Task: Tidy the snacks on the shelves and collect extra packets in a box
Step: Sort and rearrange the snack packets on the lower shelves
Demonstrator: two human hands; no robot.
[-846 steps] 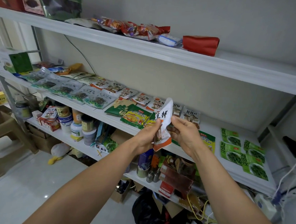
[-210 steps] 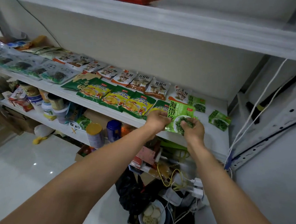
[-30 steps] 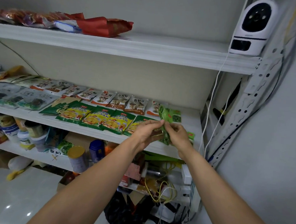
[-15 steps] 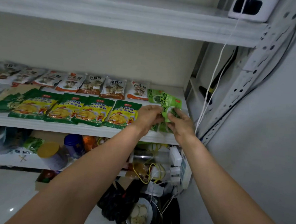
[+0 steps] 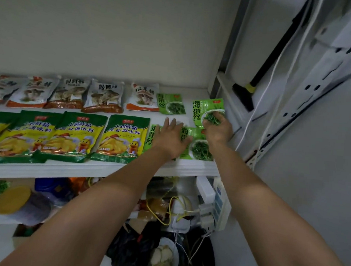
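Snack packets point(image 5: 72, 138) lie flat in two rows on the white shelf point(image 5: 105, 170), with mushroom packets point(image 5: 104, 96) at the back and yellow seasoning packets point(image 5: 124, 139) in front. Four green seaweed packets sit at the right end. The left hand point(image 5: 171, 137), fingers straight and slightly spread, presses flat on the front-left seaweed packet point(image 5: 150, 139). The right hand point(image 5: 217, 129) curls its fingers over the lower part of the back-right seaweed packet point(image 5: 205, 109). A third seaweed packet point(image 5: 199, 150) lies between the wrists, and a fourth seaweed packet point(image 5: 170, 103) lies beside the mushroom packets. A power strip point(image 5: 220, 202) hangs below the shelf.
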